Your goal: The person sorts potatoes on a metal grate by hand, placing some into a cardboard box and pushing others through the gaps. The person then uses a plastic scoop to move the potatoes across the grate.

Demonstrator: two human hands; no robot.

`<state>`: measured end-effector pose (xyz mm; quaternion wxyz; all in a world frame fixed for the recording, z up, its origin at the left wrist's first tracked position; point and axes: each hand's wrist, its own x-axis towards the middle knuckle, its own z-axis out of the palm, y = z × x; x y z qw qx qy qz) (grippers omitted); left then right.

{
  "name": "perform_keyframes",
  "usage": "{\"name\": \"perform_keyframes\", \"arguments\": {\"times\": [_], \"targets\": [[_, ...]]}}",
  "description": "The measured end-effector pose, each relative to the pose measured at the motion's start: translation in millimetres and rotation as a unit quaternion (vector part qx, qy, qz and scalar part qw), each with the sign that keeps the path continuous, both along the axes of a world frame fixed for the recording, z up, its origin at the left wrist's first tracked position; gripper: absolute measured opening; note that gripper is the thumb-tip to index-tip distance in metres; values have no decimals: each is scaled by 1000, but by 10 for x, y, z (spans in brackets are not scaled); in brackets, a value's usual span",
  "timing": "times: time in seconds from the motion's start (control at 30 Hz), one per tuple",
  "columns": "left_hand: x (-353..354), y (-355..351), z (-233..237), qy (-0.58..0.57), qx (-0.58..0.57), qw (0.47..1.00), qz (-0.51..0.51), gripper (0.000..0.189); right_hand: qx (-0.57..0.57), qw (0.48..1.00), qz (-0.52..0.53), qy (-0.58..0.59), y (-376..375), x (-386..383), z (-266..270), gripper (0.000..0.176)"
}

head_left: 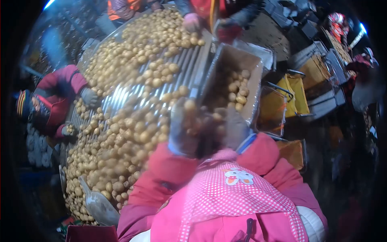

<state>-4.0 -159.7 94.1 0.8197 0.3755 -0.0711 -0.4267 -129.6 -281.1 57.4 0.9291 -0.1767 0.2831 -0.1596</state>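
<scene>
My gloved left hand is above the near edge of the roller table, curled around a few potatoes. My gloved right hand is at the near end of a long box, with a few more potatoes close to its inner side. Motion blurs both hands, and the right fingers cannot be made out. Inside the box lies a small heap of potatoes. Many loose potatoes cover the rollers left of my hands.
A scoop rests on potatoes at the lower left. Across the table, a co-worker's gloved hand reaches over the rollers; another person's pink glove is at the far end. Yellow crates and grey crates stand on the right.
</scene>
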Motion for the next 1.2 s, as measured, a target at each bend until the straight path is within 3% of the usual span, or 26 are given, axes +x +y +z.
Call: {"name": "perform_keyframes", "arguments": {"times": [0.07,0.1,0.17,0.2,0.27,0.33,0.37,0.4,0.43,0.47,0.53,0.57,0.63,0.7,0.73,0.8,0.87,0.93,1.0,1.03,1.1,1.17,1.2], "targets": [[65,2,-211,-185,51,981,6,33,88,989,71,-96,143,453,105,30],[163,19,-249,-500,64,857,111,28,132,975,108,-141,175,598,141,31],[362,156,-140,-744,114,646,125,26,116,940,165,-276,247,916,-544,27],[460,225,-86,-828,118,525,159,26,224,892,204,-335,326,1067,-667,30],[523,407,-55,-823,169,514,172,32,433,752,265,-421,512,1320,-796,36],[581,594,0,-832,224,479,169,37,407,783,248,-400,655,1448,-693,40],[594,689,25,-834,251,462,166,40,271,878,201,-340,746,1407,-619,40],[615,767,41,-836,276,447,160,43,81,923,174,-333,833,1420,-756,40],[672,818,-7,-838,285,438,156,50,-153,939,144,-273,919,1434,-884,41],[684,862,-8,-833,307,443,128,53,-332,919,104,-184,1004,1450,-1017,41],[692,897,76,-817,349,453,71,58,-245,940,132,-197,997,1500,-1018,41],[720,898,46,-817,378,433,40,67,-176,954,137,-199,991,1531,-1024,41],[779,820,-62,-810,403,425,22,66,64,975,114,-180,953,1535,-1069,41],[815,672,-119,-809,410,420,22,63,7,979,109,-169,820,1544,-1098,41],[830,587,-137,-811,407,419,32,61,-169,964,120,-168,704,1563,-1008,42],[851,425,-145,-800,395,448,60,54,-225,935,161,-222,486,1616,-824,42],[847,277,-47,-765,381,510,96,47,35,932,211,-293,275,1711,-618,41],[875,150,27,-732,376,563,84,44,332,880,216,-261,79,1808,-435,39],[886,142,-139,-722,372,569,127,42,312,927,186,-97,-127,1838,-282,37],[892,74,-237,-677,346,630,160,41,304,931,180,-95,-265,1856,-259,37],[844,-43,-481,-617,313,681,238,37,288,939,167,-89,-542,1895,-215,40],[764,-65,-541,-646,348,659,164,33,268,948,138,-100,-949,1836,-276,40],[777,13,-622,-699,375,602,92,34,250,957,112,-90,-1192,1783,-286,40]]}}
